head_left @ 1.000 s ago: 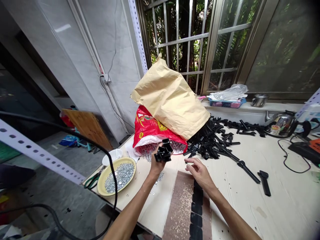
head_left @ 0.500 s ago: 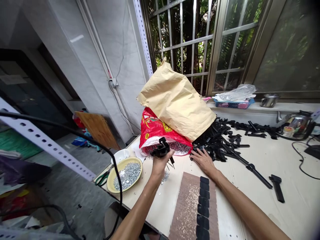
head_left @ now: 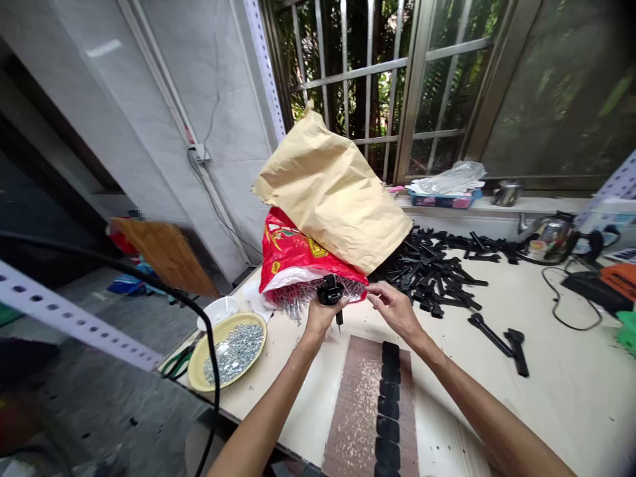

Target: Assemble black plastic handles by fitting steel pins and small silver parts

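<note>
My left hand (head_left: 320,315) is closed around a bundle of black plastic parts (head_left: 330,291), held upright in front of a red bag (head_left: 291,248). A thin metal tip shows below the bundle. Many thin metal pins (head_left: 293,297) spill from the bag's mouth. My right hand (head_left: 395,310) hovers by the right corner of that mouth, thumb and forefinger bent and slightly apart, with nothing visible between them. Behind it lies a heap of loose black parts (head_left: 432,271). Nearer me, a brown board (head_left: 355,397) carries a row of black pads (head_left: 388,399).
A yellow bowl (head_left: 199,361) of small metal pieces stands at the left edge, beside green-handled scissors (head_left: 176,363) and a white bowl (head_left: 218,310). Brown paper (head_left: 332,192) covers the bag. A kettle (head_left: 544,238) stands back right. A black cable (head_left: 211,344) hangs at left.
My right hand has lifted from the edge of the black heap and moved left to the bag's mouth. My left hand still holds the black parts. The view has turned slightly right.
</note>
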`<state>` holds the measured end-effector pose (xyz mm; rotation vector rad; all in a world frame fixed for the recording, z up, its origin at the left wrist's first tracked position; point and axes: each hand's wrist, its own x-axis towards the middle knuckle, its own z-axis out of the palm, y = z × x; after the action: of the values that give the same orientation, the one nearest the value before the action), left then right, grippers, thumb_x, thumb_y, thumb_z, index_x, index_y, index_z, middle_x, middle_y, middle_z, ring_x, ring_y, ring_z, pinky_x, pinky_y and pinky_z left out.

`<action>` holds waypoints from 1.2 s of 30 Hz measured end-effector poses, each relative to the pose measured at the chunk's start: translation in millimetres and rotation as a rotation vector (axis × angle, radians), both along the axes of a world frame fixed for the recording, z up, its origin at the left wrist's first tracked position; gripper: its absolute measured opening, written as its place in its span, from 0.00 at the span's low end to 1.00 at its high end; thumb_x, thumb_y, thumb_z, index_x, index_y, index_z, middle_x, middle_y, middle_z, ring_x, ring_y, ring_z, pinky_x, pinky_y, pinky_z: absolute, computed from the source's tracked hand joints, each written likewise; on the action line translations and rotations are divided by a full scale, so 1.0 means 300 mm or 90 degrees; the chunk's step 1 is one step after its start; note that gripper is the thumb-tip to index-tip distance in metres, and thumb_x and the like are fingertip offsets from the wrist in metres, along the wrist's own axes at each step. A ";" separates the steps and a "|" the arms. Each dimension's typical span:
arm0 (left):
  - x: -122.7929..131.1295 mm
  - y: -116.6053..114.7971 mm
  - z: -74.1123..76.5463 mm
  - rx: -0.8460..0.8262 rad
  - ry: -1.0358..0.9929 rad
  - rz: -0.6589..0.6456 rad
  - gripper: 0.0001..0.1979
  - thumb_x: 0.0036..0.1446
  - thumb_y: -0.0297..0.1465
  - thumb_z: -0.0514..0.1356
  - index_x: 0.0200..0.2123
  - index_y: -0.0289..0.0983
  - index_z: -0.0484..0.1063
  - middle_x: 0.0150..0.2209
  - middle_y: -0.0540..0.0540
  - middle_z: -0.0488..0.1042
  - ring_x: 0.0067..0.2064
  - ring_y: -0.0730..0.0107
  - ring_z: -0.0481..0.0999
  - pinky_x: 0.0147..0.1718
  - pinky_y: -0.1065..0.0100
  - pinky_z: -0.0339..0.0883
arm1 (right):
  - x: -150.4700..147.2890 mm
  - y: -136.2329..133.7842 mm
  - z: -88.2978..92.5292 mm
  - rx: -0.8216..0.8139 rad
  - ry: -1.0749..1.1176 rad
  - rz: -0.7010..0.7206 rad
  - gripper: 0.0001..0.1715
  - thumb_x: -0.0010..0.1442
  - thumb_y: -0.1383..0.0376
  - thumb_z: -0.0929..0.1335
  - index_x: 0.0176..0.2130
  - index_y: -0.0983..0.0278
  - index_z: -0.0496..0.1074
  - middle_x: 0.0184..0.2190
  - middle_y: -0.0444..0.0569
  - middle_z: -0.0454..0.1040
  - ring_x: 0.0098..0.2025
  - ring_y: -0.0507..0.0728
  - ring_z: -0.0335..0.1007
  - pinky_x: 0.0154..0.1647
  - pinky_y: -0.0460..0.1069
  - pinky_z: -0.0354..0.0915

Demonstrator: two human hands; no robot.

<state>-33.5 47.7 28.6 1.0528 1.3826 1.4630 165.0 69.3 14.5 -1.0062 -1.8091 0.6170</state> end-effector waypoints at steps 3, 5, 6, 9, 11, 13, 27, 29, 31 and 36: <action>0.063 0.052 -0.016 -0.012 -0.031 -0.095 0.21 0.29 0.37 0.73 0.28 0.32 0.74 0.25 0.49 0.73 0.27 0.70 0.70 0.29 0.69 0.64 | 0.015 -0.034 0.011 -0.091 0.067 0.014 0.17 0.59 0.56 0.65 0.43 0.63 0.73 0.37 0.50 0.73 0.31 0.53 0.70 0.30 0.48 0.69; 0.103 0.069 -0.015 0.000 -0.058 -0.156 0.21 0.32 0.38 0.72 0.30 0.32 0.74 0.26 0.49 0.74 0.27 0.71 0.70 0.28 0.70 0.64 | 0.033 -0.039 -0.004 -0.170 0.092 0.043 0.20 0.56 0.55 0.67 0.45 0.64 0.72 0.34 0.48 0.73 0.28 0.52 0.68 0.27 0.47 0.68; 0.123 0.073 -0.013 0.002 -0.063 -0.182 0.21 0.32 0.38 0.72 0.30 0.32 0.74 0.27 0.49 0.74 0.28 0.71 0.71 0.29 0.70 0.65 | 0.039 -0.040 -0.013 -0.198 0.098 0.058 0.22 0.54 0.55 0.68 0.46 0.64 0.70 0.33 0.47 0.73 0.26 0.51 0.67 0.26 0.47 0.67; 0.172 0.073 -0.008 -0.011 -0.068 -0.241 0.22 0.32 0.38 0.72 0.32 0.32 0.75 0.29 0.47 0.75 0.30 0.70 0.73 0.30 0.70 0.66 | 0.039 -0.044 -0.032 -0.222 0.110 0.063 0.29 0.50 0.59 0.71 0.50 0.64 0.65 0.31 0.43 0.71 0.24 0.49 0.66 0.24 0.45 0.65; 0.191 0.071 -0.011 -0.028 -0.060 -0.258 0.23 0.33 0.38 0.72 0.34 0.32 0.75 0.30 0.47 0.75 0.30 0.70 0.73 0.30 0.70 0.66 | 0.034 -0.049 -0.038 -0.227 0.125 0.047 0.30 0.50 0.62 0.70 0.52 0.63 0.61 0.29 0.42 0.71 0.24 0.49 0.66 0.25 0.45 0.64; 0.198 0.077 -0.016 -0.051 -0.035 -0.273 0.24 0.34 0.38 0.71 0.35 0.32 0.74 0.28 0.48 0.74 0.27 0.72 0.71 0.26 0.71 0.65 | 0.031 -0.051 -0.046 -0.255 0.145 0.047 0.31 0.50 0.64 0.68 0.53 0.64 0.59 0.27 0.40 0.70 0.23 0.49 0.67 0.24 0.45 0.64; 0.247 0.222 -0.136 -0.012 0.734 -0.305 0.21 0.45 0.31 0.65 0.46 0.38 0.70 0.40 0.40 0.77 0.44 0.53 0.75 0.39 0.64 0.65 | 0.180 -0.127 0.010 -0.080 -0.022 -0.287 0.05 0.50 0.63 0.64 0.29 0.63 0.65 0.26 0.44 0.70 0.26 0.52 0.65 0.28 0.47 0.61; 0.258 0.227 -0.145 -0.006 0.734 -0.333 0.31 0.40 0.33 0.69 0.50 0.36 0.68 0.44 0.38 0.75 0.48 0.51 0.73 0.43 0.62 0.64 | 0.201 -0.144 0.024 -0.076 -0.035 -0.290 0.07 0.51 0.62 0.64 0.31 0.63 0.66 0.28 0.46 0.71 0.27 0.53 0.66 0.28 0.47 0.62; 0.256 0.227 -0.133 0.016 0.739 -0.366 0.42 0.34 0.35 0.71 0.56 0.34 0.64 0.50 0.35 0.71 0.52 0.47 0.68 0.47 0.58 0.62 | 0.220 -0.149 0.030 -0.104 -0.029 -0.293 0.09 0.52 0.61 0.64 0.33 0.63 0.67 0.28 0.46 0.72 0.27 0.54 0.68 0.27 0.47 0.62; 0.242 0.143 -0.052 0.228 0.620 -0.482 0.44 0.39 0.37 0.70 0.60 0.36 0.59 0.58 0.34 0.63 0.58 0.48 0.61 0.55 0.53 0.56 | 0.206 -0.157 0.029 -0.159 0.040 -0.311 0.13 0.51 0.61 0.67 0.38 0.63 0.66 0.29 0.46 0.74 0.29 0.55 0.71 0.32 0.49 0.66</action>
<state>39.1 90.7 13.0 2.3945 1.0709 0.6071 226.9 22.1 23.0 -1.5181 -1.3765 0.5656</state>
